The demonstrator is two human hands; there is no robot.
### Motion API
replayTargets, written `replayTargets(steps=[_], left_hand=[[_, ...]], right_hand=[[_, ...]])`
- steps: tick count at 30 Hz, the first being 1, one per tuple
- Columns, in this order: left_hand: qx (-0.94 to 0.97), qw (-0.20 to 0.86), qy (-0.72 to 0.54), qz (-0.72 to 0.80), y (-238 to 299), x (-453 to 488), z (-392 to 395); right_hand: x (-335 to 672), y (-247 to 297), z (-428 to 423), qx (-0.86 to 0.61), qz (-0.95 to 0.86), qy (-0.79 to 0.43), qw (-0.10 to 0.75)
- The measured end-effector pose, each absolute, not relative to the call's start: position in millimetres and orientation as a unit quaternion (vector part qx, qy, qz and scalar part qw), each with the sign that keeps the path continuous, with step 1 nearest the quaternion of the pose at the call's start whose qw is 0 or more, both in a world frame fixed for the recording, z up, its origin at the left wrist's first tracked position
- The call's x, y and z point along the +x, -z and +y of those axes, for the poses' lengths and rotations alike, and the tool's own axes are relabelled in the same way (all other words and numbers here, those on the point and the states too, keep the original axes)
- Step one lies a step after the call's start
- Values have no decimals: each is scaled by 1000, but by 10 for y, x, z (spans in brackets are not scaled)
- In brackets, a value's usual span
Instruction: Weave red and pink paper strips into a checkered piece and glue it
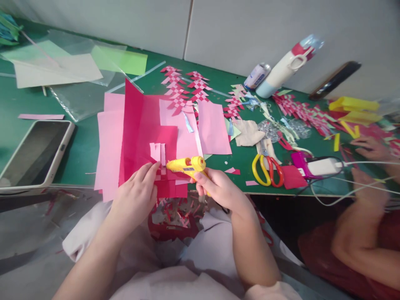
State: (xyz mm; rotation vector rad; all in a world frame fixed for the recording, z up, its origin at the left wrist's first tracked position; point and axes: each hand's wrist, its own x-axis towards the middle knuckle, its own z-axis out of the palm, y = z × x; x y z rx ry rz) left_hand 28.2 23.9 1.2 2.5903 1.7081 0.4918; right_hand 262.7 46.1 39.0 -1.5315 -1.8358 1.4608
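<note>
My right hand (215,187) is wrapped round the handle of a yellow hot glue gun (187,165). Its nozzle points left, close beside light pink paper strips (158,152). With fingers bent together, my left hand (137,189) holds the lower part of these strips against dark pink paper (168,135); the fingers partly hide the grip. Under both hands lies a stack of pink sheets (108,154), with one darker sheet (133,125) folded upward on the left. Woven red-and-pink paper pieces (176,89) lie just behind the stack.
Scissors (268,170) with yellow and red handles lie right of my right hand. Cables run from a white plug (325,166). A phone (36,154) lies left. A bottle (284,68) and can (257,76) stand behind. A co-worker's arm (359,233) is at right.
</note>
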Motion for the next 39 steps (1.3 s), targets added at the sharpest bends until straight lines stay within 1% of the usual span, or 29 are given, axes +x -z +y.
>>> replayTargets(steps=[8, 28, 39], left_hand=[[825, 3, -153, 544, -8, 284, 245], [825, -3, -163, 542, 1, 281, 228], [822, -1, -158, 547, -5, 288, 235]], right_hand=[[2624, -391, 453, -535, -649, -511, 178], [2606, -444, 467, -540, -672, -485, 149], [2645, -416, 455, -542, -665, -489, 157]])
